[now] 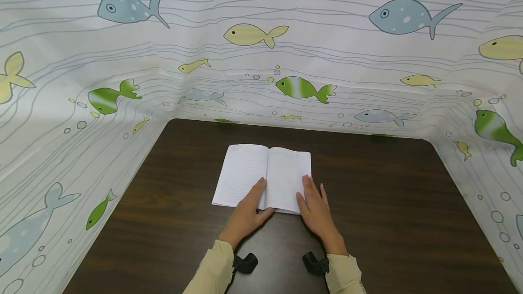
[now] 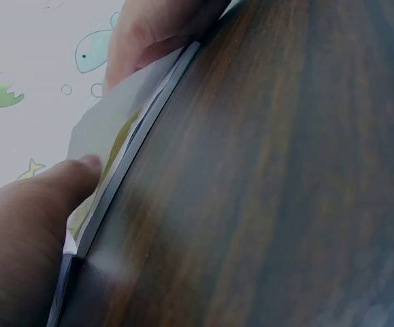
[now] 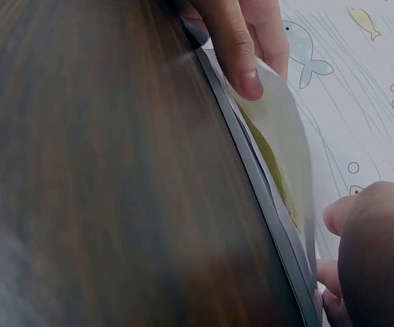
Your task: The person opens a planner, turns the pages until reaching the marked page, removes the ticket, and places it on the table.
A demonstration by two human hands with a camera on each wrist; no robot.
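Observation:
An open notebook with lined white pages lies on the dark wooden table. My left hand rests on it near the spine, its fingers along the left page and the thumb at the lower edge of the right page. Flat on the right page's outer edge lies my right hand, fingers straight and pointing away from me. In the right wrist view the notebook is seen edge-on, with the left thumb touching its lower edge and a yellowish layer showing between the pages.
The dark wood table stretches to both sides of the notebook. A white fish-printed sheet rises round its back and sides. Each wrist wears a black camera, such as the left wrist camera.

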